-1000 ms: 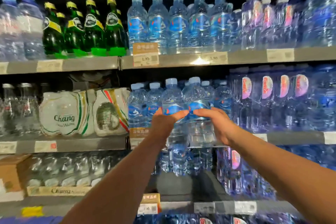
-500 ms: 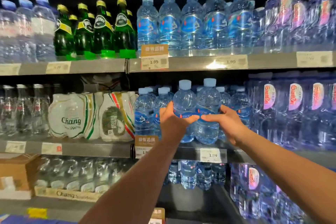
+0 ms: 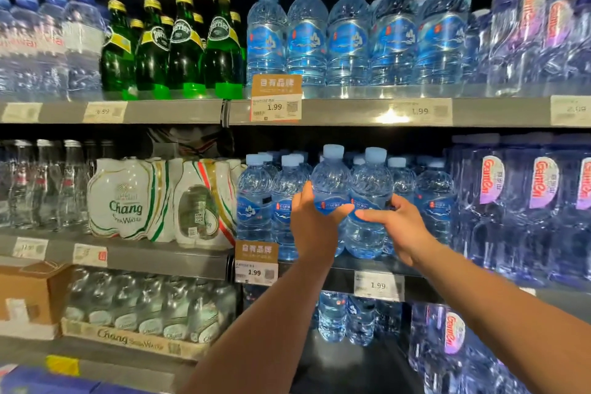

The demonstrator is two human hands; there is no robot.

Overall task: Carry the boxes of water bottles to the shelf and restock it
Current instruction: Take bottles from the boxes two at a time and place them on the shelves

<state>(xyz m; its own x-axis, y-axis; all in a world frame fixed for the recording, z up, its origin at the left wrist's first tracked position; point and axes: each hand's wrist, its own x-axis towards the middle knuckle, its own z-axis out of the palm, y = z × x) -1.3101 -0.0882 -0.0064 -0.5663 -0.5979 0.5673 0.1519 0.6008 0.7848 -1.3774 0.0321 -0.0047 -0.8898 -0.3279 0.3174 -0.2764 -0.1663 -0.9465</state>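
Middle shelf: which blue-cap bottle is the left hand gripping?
Left bottle of the front pair; left hand wraps its label. Right hand grips the neighbour.

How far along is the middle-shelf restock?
Done: blue-label bottles already stand in rows on the middle shelf. In hand: left hand grips the left bottle, right hand the right bottle, at its front edge. Left: releasing both; whether more stock remains isn't visible.
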